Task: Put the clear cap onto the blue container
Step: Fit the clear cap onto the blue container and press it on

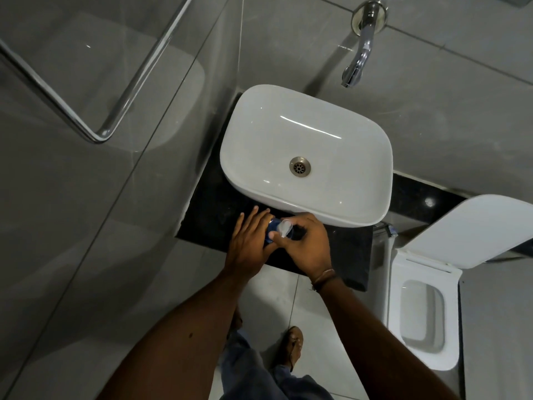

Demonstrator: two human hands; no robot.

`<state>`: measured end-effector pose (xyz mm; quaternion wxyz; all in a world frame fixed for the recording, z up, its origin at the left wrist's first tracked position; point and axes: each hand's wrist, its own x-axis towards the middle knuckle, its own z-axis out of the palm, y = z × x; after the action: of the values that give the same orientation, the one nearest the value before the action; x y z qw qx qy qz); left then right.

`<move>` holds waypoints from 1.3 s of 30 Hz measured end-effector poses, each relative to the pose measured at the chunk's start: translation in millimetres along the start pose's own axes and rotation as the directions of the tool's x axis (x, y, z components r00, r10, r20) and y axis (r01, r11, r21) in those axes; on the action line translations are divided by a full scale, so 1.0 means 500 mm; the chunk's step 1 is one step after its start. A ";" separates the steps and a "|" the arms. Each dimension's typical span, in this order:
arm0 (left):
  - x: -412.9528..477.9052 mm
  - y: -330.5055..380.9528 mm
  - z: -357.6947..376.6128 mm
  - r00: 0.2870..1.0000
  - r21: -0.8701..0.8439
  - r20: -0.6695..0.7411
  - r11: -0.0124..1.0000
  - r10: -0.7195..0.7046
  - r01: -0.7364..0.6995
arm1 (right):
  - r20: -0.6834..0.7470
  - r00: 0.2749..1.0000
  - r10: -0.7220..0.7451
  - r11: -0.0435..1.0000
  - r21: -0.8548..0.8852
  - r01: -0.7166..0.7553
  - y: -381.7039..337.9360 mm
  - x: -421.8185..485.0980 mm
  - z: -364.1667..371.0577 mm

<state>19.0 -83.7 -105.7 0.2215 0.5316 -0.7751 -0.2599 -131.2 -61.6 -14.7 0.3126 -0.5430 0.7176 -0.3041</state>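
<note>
Here no writing can be read — the blue container (271, 230) shows only a sliver of glossy blue with pale marks too blurred to make out. The clear cap (285, 228) is a small, cloudy, see-through piece sitting at the container's top end. Both are held between the hands, above the black counter (207, 209) just in front of the white sink (306, 154). The left hand (250, 241) wraps the container's side, fingers extended toward the sink. The right hand (308, 243) is curled, thumb and fingertips pinching the cap against the container — whether it is fully seated cannot be told.
</note>
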 end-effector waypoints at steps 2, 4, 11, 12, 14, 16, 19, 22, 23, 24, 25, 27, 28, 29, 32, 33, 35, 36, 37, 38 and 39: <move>-0.002 -0.001 0.000 0.999 0.022 0.034 1.000 -0.001 0.001 | -0.055 0.995 0.088 0.996 0.025 -0.087 -0.013 0.003 0.017; -0.005 -0.002 -0.001 0.999 0.017 0.038 1.000 -0.004 0.003 | -0.082 0.981 0.179 0.983 0.053 -0.175 -0.025 0.008 0.032; -0.003 0.002 -0.004 1.000 0.044 0.030 0.999 -0.001 0.000 | 0.070 0.988 0.136 0.991 -0.025 -0.135 -0.008 0.019 0.014; -0.002 0.002 -0.006 0.999 0.035 0.035 0.999 0.001 -0.002 | 0.079 0.987 0.138 0.990 -0.045 -0.135 -0.004 0.019 0.009; -0.002 0.003 -0.010 1.000 0.004 0.029 1.000 0.002 -0.002 | 0.073 0.987 0.141 0.987 -0.087 -0.135 0.001 0.018 0.004; -0.001 0.006 -0.012 1.000 -0.022 0.025 1.000 -0.003 0.003 | 0.038 0.988 0.149 0.984 -0.106 -0.144 0.001 0.014 0.005; 0.001 0.005 -0.013 1.000 -0.007 0.030 1.000 -0.007 0.007 | -0.026 0.987 0.157 0.979 -0.130 -0.159 -0.008 0.008 0.011; 0.000 0.004 -0.013 0.999 0.007 0.038 1.000 0.001 -0.001 | -0.062 0.983 0.173 0.966 -0.182 -0.182 -0.012 -0.002 0.011; 0.000 0.004 -0.013 0.999 0.006 0.039 1.000 0.000 0.000 | -0.075 0.980 0.185 0.962 -0.191 -0.197 -0.014 -0.006 0.009; 0.001 0.005 -0.013 0.999 0.006 0.040 1.000 -0.004 0.004 | -0.093 0.976 0.195 0.958 -0.194 -0.210 -0.017 -0.011 0.006; 0.001 0.006 -0.013 0.999 0.005 0.042 1.000 -0.011 0.010 | -0.116 0.973 0.199 0.957 -0.193 -0.219 -0.021 -0.016 0.003; 0.000 0.011 -0.015 0.999 -0.010 0.043 1.000 -0.026 0.027 | -0.171 0.966 0.195 0.954 -0.197 -0.227 -0.038 -0.024 0.001; 0.000 0.013 -0.017 0.999 -0.024 0.036 0.999 -0.028 0.029 | -0.193 0.961 0.198 0.950 -0.203 -0.236 -0.047 -0.026 0.002; -0.002 0.014 -0.018 0.999 -0.033 0.026 0.999 -0.024 0.025 | -0.212 0.956 0.205 0.945 -0.212 -0.249 -0.055 -0.026 0.003; -0.005 0.017 -0.022 1.000 -0.025 0.027 1.000 -0.010 0.011 | -0.235 0.940 0.249 0.925 -0.231 -0.303 -0.071 -0.018 0.004; -0.004 0.017 -0.022 0.999 -0.014 0.042 1.000 -0.010 0.011 | -0.227 0.939 0.258 0.923 -0.231 -0.309 -0.073 -0.016 0.003; 0.000 0.016 -0.021 0.998 0.000 0.067 1.000 -0.020 0.020 | -0.193 0.949 0.249 0.931 -0.224 -0.289 -0.072 -0.016 -0.001; 0.001 0.015 -0.021 0.997 0.004 0.071 1.000 -0.024 0.024 | -0.171 0.956 0.240 0.938 -0.214 -0.274 -0.070 -0.017 -0.004; 0.002 0.016 -0.021 0.997 0.007 0.071 1.000 -0.027 0.026 | -0.145 0.962 0.232 0.945 -0.202 -0.258 -0.067 -0.019 -0.007; 0.001 0.016 -0.022 0.997 0.006 0.067 1.000 -0.028 0.027 | -0.112 0.969 0.220 0.952 -0.191 -0.239 -0.063 -0.020 -0.012; 0.000 0.015 -0.023 0.998 0.000 0.060 1.000 -0.027 0.027 | -0.072 0.976 0.204 0.960 -0.181 -0.214 -0.058 -0.020 -0.018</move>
<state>20.6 -83.4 -92.1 0.1947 0.5338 -0.7741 -0.2789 -118.8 -57.7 14.4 0.2714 -0.4829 0.8044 -0.2147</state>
